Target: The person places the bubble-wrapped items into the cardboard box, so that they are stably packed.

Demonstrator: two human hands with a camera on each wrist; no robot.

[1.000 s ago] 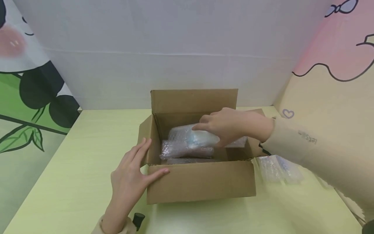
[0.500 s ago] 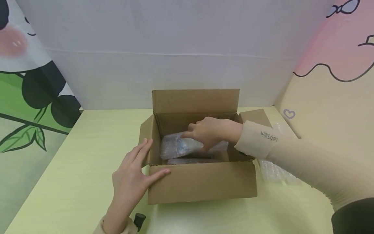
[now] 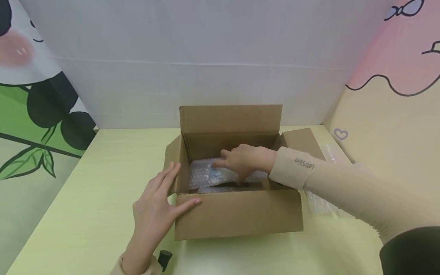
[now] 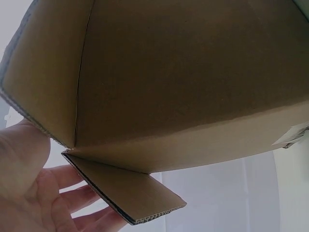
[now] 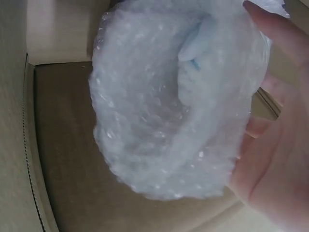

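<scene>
In the head view an opened cardboard box (image 3: 238,214) stands on the table with its flaps folded out. My left hand (image 3: 152,210) rests on its left corner, fingers nearly straight along the left flap and thumb on the front flap. Inside the box my right hand (image 3: 245,162) holds a bubble-wrapped item (image 3: 214,173) with something pale blue and white showing through. In the right wrist view the thumb and fingers lie along one edge of the bubble-wrapped item (image 5: 159,111), above the brown cardboard. The item's kind is hidden by the wrap.
More clear wrap (image 3: 228,189) lies lower in the box, near the front wall. Outside, bubble-wrapped pieces (image 3: 321,202) lie on the table (image 3: 103,191) to the right, partly behind the right sleeve. A pale wall (image 3: 220,84) rises behind the box.
My right hand has moved down and left, deeper into the box, lowering the bubble-wrapped item toward its left side. My left hand stays at the box's corner.
</scene>
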